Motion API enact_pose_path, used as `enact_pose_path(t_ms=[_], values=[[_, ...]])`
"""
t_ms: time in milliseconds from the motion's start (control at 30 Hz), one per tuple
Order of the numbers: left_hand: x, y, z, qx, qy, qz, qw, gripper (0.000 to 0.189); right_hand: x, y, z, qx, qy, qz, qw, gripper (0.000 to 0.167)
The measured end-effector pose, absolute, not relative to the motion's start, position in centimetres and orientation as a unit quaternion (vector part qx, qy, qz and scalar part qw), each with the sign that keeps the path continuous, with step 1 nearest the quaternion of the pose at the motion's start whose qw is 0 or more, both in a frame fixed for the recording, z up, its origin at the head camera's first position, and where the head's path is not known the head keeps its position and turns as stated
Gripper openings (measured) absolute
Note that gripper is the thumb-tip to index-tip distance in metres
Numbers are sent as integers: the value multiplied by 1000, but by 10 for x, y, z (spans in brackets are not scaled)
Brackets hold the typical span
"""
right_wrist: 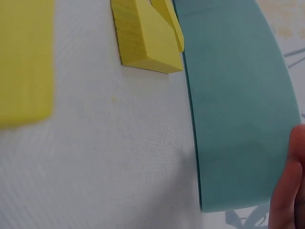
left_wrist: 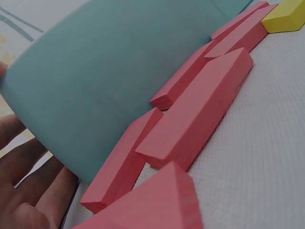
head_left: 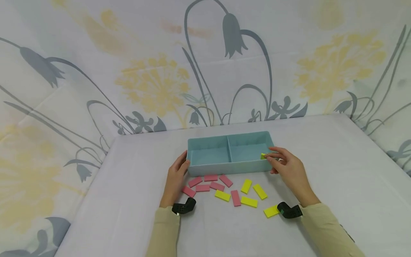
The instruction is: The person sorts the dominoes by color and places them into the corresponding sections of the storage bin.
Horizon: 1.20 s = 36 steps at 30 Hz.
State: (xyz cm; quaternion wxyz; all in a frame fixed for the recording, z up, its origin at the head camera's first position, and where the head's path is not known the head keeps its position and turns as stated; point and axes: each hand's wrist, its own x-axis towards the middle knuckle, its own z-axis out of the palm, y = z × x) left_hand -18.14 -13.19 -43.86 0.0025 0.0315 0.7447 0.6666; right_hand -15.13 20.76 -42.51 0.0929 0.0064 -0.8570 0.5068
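Observation:
A light blue tray [head_left: 208,168] with two compartments stands on the white cloth. My left hand [head_left: 174,178] rests against its left end, thumb by the front corner; in the left wrist view its fingers [left_wrist: 28,167] lie fairly straight beside the end wall. Over the right end of the tray, my right hand [head_left: 290,171] pinches a small yellow block [head_left: 263,156], which shows just inside the right compartment near the front wall. The right wrist view catches only part of that hand's fingers [right_wrist: 286,195] at the tray's end; the held block is hidden there.
Several pink blocks [head_left: 202,188] lie in front of the tray's left half, some close to its front wall. Several yellow blocks [head_left: 249,201] lie farther right, one pink block [head_left: 236,198] among them. One yellow block [head_left: 271,211] is near the right wrist camera [head_left: 290,210].

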Motion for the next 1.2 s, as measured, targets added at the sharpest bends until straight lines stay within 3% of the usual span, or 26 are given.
enact_pose_path(t_ms=[233, 467, 633, 967, 1200], values=[[-175, -130, -428, 35, 753, 657, 7, 47, -152, 208, -426, 17, -860, 503, 80, 42], [-184, -133, -443, 36, 745, 666, 0, 45, -151, 210, -421, 29, -852, 517, 76, 39], [-188, -135, -450, 34, 750, 661, -5, 44, -153, 216, -420, 44, -835, 546, 53, 41], [-174, -132, -427, 43, 754, 655, 2, 47, -156, 225, -419, 74, -808, 584, 0, 45], [-188, -134, -454, 37, 752, 657, -23, 43, -153, 226, -417, 83, -804, 588, -28, 42]])
